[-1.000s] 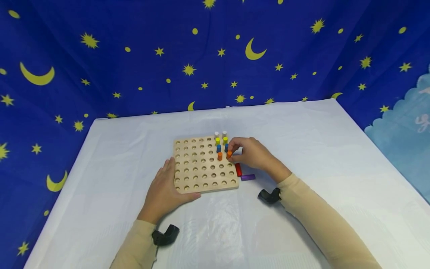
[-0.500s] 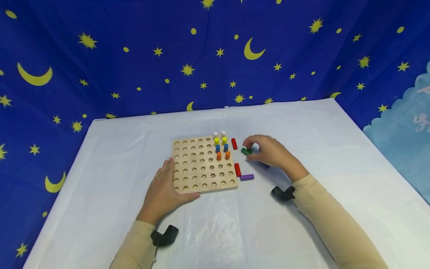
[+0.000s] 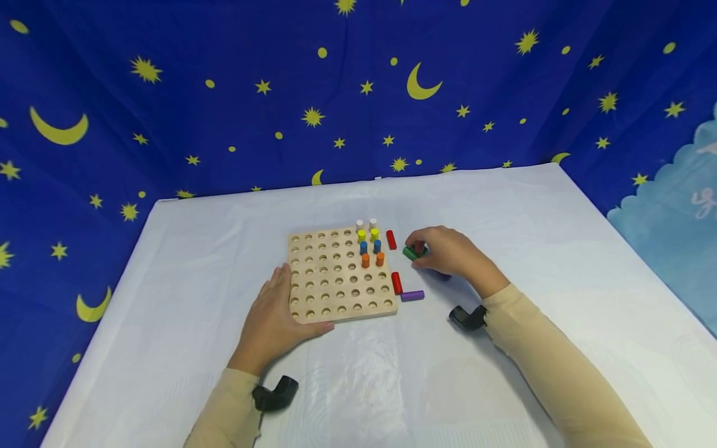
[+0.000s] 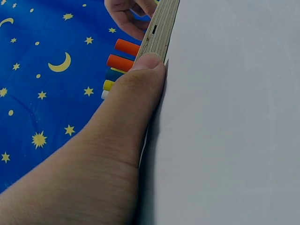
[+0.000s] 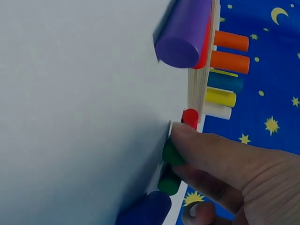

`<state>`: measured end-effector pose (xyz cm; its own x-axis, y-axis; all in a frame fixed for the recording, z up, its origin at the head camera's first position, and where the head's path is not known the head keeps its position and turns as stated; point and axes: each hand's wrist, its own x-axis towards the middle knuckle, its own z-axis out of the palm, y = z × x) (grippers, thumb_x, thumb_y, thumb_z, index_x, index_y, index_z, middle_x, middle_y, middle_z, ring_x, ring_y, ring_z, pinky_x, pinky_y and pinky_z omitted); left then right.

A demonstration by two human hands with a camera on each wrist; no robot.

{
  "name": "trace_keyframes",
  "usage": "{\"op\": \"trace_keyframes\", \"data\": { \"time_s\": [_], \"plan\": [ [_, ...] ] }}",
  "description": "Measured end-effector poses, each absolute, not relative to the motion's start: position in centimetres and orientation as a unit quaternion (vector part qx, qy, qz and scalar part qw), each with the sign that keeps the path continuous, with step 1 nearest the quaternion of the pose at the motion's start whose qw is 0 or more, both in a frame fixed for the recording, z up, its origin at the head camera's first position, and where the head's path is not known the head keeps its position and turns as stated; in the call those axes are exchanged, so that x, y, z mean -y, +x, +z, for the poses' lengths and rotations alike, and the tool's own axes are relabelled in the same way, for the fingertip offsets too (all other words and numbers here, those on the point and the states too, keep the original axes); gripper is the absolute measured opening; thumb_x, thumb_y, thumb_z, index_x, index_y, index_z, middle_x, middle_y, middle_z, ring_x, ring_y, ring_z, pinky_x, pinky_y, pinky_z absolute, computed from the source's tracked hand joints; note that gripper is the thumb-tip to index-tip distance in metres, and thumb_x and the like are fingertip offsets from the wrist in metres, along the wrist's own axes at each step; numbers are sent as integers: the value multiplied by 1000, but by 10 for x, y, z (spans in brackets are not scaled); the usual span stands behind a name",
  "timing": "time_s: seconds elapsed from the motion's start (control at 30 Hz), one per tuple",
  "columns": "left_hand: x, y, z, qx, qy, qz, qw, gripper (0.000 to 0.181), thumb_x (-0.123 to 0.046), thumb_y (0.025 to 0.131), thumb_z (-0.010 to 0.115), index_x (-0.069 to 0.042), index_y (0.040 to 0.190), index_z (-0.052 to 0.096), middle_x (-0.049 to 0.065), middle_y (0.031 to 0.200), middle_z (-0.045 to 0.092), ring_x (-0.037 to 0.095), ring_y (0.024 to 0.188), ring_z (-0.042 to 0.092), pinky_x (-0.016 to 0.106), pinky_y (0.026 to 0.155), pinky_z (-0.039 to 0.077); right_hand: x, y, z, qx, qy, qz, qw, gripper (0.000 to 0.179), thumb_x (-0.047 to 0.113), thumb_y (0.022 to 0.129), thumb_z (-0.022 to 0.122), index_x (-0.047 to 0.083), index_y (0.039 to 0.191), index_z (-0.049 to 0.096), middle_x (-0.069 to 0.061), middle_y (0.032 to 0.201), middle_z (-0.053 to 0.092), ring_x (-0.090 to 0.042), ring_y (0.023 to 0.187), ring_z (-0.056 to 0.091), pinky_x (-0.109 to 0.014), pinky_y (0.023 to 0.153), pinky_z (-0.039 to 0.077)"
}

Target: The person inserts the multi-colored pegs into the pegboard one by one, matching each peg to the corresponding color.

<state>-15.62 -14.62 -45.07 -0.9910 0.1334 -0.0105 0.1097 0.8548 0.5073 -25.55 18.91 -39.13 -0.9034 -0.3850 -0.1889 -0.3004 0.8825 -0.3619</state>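
A square wooden pegboard [image 3: 336,274] lies on the table; paired white, yellow, blue and orange pegs [image 3: 365,261] stand upright in its two right columns. My left hand [image 3: 271,314] rests against its near left corner, fingers straight along the left side. In the left wrist view, the thumb [image 4: 145,70] touches the board's edge. Right of the board, my right hand [image 3: 450,252] pinches a green peg [image 5: 172,153] between thumb and fingers, low over the table. A second green peg [image 5: 169,182] lies beside it. The hand partly hides both in the head view.
Two red pegs [image 3: 391,239] lie by the board's right side. A purple peg [image 3: 412,295] lies near its right front corner. Partly under my right hand is a dark blue or purple peg [image 5: 145,210]. A starry blue cloth [image 3: 358,93] hangs behind the white table [image 3: 347,379].
My right hand has let go of an orange peg in the board and moved right to the green pegs. It has barely shifted since half a second ago. My left hand stays put.
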Motion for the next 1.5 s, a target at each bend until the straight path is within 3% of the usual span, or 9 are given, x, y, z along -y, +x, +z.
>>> {"op": "trace_keyframes", "data": {
  "time_s": [0.6, 1.03, 1.27, 1.5],
  "plan": [
    [145, -156, -451, -963, 63, 262, 22, 151, -90, 53, 69, -4, 160, 4, 15, 167, 12, 32, 155, 12, 49, 127, 15, -188, -258, -395, -952, -174, -173, 183, 35, 15, 91, 72, 15, 126, 67, -5, 117, 69, -22, 106, 61, -46, 101, 52],
    [146, -157, -452, -963, 66, 260, 19, 151, -90, 53, 69, -5, 160, 3, 14, 167, 13, 31, 155, 12, 49, 127, 15, -195, -248, -397, -914, -228, -309, 135, 28, 15, 91, 72, 18, 118, 64, -1, 101, 67, -20, 85, 57, -32, 74, 51],
    [146, -157, -450, -964, 64, 258, 20, 151, -90, 54, 69, -4, 160, 4, 14, 167, 13, 32, 155, 12, 48, 127, 15, -187, -243, -396, -892, -237, -366, 119, 25, 12, 88, 74, 18, 109, 63, 1, 101, 69, -18, 90, 58, -31, 72, 49],
    [146, -157, -451, -964, 64, 259, 24, 151, -90, 54, 69, -4, 160, 4, 14, 167, 12, 32, 155, 12, 49, 127, 15, -172, -235, -396, -872, -239, -411, 113, 22, 14, 83, 80, 17, 98, 65, 2, 95, 72, -20, 68, 56, -25, 55, 47]
  ]
}}
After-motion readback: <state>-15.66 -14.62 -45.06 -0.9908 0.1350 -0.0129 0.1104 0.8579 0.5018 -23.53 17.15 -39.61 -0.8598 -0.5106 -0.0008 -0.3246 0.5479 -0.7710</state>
